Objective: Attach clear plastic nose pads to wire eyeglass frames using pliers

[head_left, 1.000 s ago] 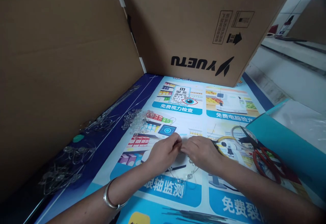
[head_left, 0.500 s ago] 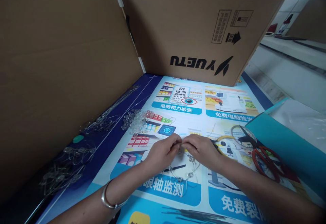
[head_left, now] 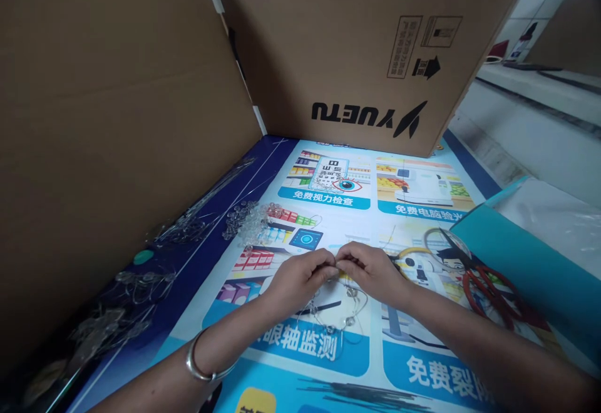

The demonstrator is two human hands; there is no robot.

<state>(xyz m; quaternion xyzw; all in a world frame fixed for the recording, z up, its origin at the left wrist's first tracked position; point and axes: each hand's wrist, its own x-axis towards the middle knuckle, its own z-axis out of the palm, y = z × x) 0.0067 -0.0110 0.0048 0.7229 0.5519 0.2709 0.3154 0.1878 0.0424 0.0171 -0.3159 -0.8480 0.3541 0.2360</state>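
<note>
My left hand (head_left: 300, 276) and my right hand (head_left: 370, 270) meet fingertip to fingertip over a printed poster (head_left: 328, 350) on the table. Together they pinch a thin clear cord with several clear beads (head_left: 339, 320), which hangs in a loop just below my fingers. A silver bangle (head_left: 200, 363) is on my left wrist. A heap of loose clear beads (head_left: 248, 220) lies to the left, beyond my left hand.
Brown cardboard walls stand at the left (head_left: 107, 119) and behind, the back box (head_left: 366, 50) printed YUETU. Bundles of finished clear strands (head_left: 126, 300) lie along the left wall. Red-handled scissors (head_left: 488, 294) and a teal sheet (head_left: 530, 269) are at the right.
Both hands have lifted slightly and drawn closer together; the beaded loop hangs a bit lower beneath them. The view has shifted slightly.
</note>
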